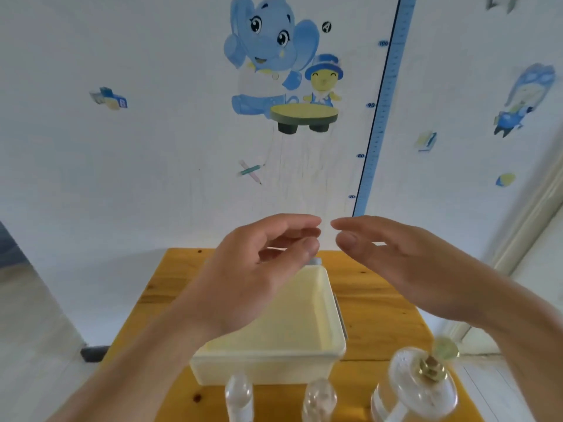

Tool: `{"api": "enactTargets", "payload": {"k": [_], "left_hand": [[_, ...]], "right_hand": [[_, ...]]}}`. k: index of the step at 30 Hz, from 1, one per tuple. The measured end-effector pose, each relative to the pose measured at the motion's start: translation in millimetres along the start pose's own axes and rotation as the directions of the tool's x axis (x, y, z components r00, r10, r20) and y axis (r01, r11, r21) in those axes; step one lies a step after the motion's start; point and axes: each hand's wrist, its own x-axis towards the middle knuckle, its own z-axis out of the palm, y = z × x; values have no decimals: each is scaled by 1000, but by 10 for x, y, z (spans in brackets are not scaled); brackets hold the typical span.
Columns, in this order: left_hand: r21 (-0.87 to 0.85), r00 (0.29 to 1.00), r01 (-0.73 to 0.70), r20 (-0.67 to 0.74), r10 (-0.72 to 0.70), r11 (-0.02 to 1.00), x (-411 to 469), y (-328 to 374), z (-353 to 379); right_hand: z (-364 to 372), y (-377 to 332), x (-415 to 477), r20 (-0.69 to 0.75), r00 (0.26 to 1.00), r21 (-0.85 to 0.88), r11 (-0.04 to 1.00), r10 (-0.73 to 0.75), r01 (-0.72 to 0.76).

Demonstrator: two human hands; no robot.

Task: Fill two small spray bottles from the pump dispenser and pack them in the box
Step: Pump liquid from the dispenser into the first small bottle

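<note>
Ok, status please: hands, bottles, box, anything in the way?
Right hand open, left hand curled, grip unclear, both over the box. Two spray bottles stand before the box, not packed; pump dispenser at their right. No obstacle seen.

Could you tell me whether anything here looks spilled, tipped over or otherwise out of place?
Nothing stands out: the box, left spray bottle, right spray bottle and pump dispenser stand upright on the table; no spill visible.

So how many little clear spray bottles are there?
2. The left bottle stands just before the box; the right bottle between it and the pump dispenser. None looks hidden.
</note>
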Motion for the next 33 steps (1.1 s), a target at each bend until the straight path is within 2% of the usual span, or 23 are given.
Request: {"api": "enactTargets", "payload": {"k": [4,9,14,21,25,29,33], "left_hand": [[7,1000,9,-2,-9,1000,-248,-68,161],[0,999,43,-13,-43,999,-576,-129,369],[15,990,98,-106,-96,995,-942,-233,634],[23,965,166,-209,-158,986,-1284,-383,1103],[50,951,213,-241,-195,976,-1329,-510,1334],[73,927,259,-298,-227,963,-1350,-657,1475],[6,895,330,-321,-311,944,-1345,-790,1541]], "right_hand": [[90,157,-202,-1,1000,14,1000,6,-6],[185,456,-469,-97,993,128,990,71,-58],[297,739,-700,-247,959,367,929,139,-40],[521,1021,-833,-182,952,550,828,247,-109],[634,1086,-818,-151,965,562,822,216,-95],[727,1092,-819,-236,940,590,805,247,-63],[833,993,-834,-299,901,655,754,316,-47]]}}
